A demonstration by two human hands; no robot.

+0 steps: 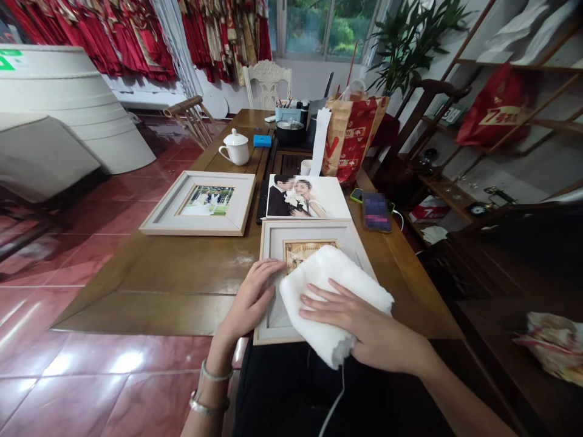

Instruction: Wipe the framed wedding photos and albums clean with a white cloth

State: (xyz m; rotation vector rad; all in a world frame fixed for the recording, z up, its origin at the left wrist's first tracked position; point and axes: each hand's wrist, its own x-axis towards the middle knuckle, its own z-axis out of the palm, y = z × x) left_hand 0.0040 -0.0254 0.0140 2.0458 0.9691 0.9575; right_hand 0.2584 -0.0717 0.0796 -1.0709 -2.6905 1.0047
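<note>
A light wooden picture frame [274, 328] with a pale mat lies at the table's near edge; its small sepia picture [298, 254] is partly covered. Over it is a thick, soft white cloth [334, 273]. My right hand [344, 309] has its fingers spread across the top of the cloth, with the thumb hidden at its lower edge. Stretched out along the frame's left rim, my left hand [257, 291] steadies it, thumb apart from the fingers. Just behind lies a couple's photo print [310, 197]. To the left is a second framed photo [198, 203].
On the wooden table [182, 291] stand a white lidded cup [235, 147], a blue box [262, 141], a black pot [290, 132] and a paper bag [355, 133]. A phone [377, 211] with a white cable lies at the right edge. Shelves [455, 200] stand right.
</note>
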